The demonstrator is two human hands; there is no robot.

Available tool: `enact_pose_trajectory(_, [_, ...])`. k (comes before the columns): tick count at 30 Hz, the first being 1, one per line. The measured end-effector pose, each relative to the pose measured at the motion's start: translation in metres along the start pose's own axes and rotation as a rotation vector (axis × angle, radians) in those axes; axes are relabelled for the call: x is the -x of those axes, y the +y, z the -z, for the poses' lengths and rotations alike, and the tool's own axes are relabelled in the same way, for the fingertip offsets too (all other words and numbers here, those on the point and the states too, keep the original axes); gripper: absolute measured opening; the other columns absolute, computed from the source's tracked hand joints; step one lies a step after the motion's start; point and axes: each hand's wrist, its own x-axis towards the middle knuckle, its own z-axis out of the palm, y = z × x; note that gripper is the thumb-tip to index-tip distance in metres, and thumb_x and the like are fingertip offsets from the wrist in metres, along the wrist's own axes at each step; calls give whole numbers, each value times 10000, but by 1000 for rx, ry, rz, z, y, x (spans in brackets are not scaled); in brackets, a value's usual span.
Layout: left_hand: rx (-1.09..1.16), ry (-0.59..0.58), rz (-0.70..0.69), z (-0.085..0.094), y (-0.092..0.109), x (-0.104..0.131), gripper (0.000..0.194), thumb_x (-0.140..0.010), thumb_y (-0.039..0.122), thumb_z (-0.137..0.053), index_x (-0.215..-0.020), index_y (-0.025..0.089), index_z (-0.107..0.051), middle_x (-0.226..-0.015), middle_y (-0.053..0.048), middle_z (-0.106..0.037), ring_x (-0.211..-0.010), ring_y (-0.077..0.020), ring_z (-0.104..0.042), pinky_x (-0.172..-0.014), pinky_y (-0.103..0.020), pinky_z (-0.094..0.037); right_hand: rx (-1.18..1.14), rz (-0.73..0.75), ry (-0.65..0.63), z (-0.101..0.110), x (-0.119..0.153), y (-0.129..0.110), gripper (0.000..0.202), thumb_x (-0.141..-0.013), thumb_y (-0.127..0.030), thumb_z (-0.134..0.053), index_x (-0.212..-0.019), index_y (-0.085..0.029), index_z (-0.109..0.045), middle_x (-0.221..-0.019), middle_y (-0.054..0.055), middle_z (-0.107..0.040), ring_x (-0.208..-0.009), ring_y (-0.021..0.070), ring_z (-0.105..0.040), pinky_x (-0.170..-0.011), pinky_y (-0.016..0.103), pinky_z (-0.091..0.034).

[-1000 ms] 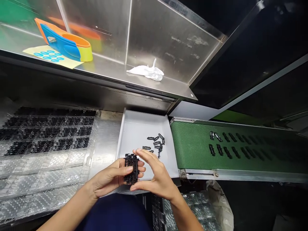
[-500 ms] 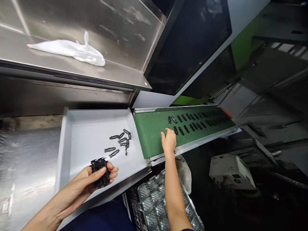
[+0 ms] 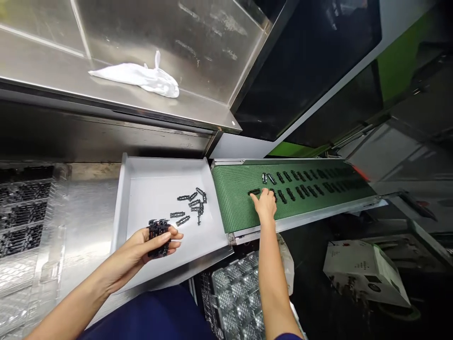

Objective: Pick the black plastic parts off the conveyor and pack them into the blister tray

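Observation:
My left hand is wrapped round a stack of small black slotted plastic parts, held over the front of a white tray. My right hand reaches over a green conveyor belt. Its thumb and fingers are at a single black plastic part, which lies crosswise between them; the contact is partly hidden by the fingers. Two rows of similar parts run along the belt to the right. Several loose parts lie scattered in the tray's right half.
A white glove-like cloth lies on the steel shelf above. Clear plastic trays stand below the belt, and another tray with black parts is at far left. A pale box-shaped device sits at lower right.
The view has shifted left, bringing the far-left tray into sight. A black part now shows crosswise at my right fingertips. My left hand keeps its stack.

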Motion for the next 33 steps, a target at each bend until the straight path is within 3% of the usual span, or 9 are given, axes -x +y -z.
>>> enact_pose_trajectory(5, [64,37,69,13,-6,20,448,-626,415,-875,-970,170,-725,-1009,-63,-760,-928,-226,-707,-827,-273,-585,25,-68,-1,-12,-20,14,363,-918,-335,-597,-1217,-135,-547,-1222,127,-574,-1081,252,-584,-918,437,-483])
enact_pose_trajectory(10, [106,34,85,19,-6,36,448,-610,398,-890,-957,170,-723,-991,-58,-758,-891,-211,-710,-815,-271,-595,-63,119,-46,-2,-28,9,313,-920,-230,-610,-1223,-161,-574,-1317,95,-551,-1190,250,-544,-1001,475,-455])
enact_pose_trajectory(13, [132,64,59,19,-6,42,463,-597,407,-895,-953,164,-726,-1007,-66,-758,-899,-214,-706,-821,-273,-590,-138,216,-79,14,-25,-1,198,-893,-174,-628,-1086,-135,-650,-1186,98,-641,-1138,244,-586,-1015,481,-441])
enact_pose_trajectory(17, [197,163,-80,11,-14,43,438,-609,401,-889,-942,166,-727,-1010,-67,-760,-911,-205,-701,-852,-263,-562,-286,337,-85,20,29,-43,254,-906,-190,-572,-1130,-108,-659,-1107,158,-684,-1005,255,-646,-946,432,-489])
enact_pose_trajectory(22, [229,201,-252,2,-27,40,405,-659,382,-860,-980,172,-729,-1027,-73,-757,-983,-231,-684,-898,-298,-522,-642,677,-306,9,172,-119,438,-881,-290,-651,-1306,-227,-568,-909,13,-725,-753,147,-674,-770,267,-565])
enact_pose_trajectory(24, [217,177,-295,3,-29,41,383,-696,380,-833,-1005,178,-732,-1024,-70,-759,-1029,-235,-664,-903,-290,-505,-774,792,-283,8,211,-138,378,-897,-275,-643,-1268,-215,-597,-908,26,-718,-724,141,-656,-745,264,-562])
enact_pose_trajectory(26, [185,152,-305,7,-30,41,360,-730,374,-808,-1026,181,-735,-1015,-69,-761,-1046,-230,-650,-900,-279,-492,-827,872,-262,9,226,-148,296,-925,-243,-605,-1216,-197,-626,-970,54,-710,-751,143,-649,-757,269,-559])
enact_pose_trajectory(29, [143,137,-272,15,-31,42,337,-752,358,-792,-1035,185,-737,-1005,-63,-763,-1065,-225,-637,-911,-272,-478,-806,993,-325,12,219,-149,282,-942,-233,-576,-1219,-194,-616,-1074,85,-674,-889,163,-656,-839,289,-555])
enact_pose_trajectory(33, [157,94,-163,23,-29,42,300,-732,341,-811,-978,182,-748,-946,-59,-767,-968,-217,-671,-854,-270,-506,-609,1169,-393,17,199,-142,520,-833,-400,-710,-1290,-205,-558,-1300,146,-565,-1212,274,-548,-998,418,-500])
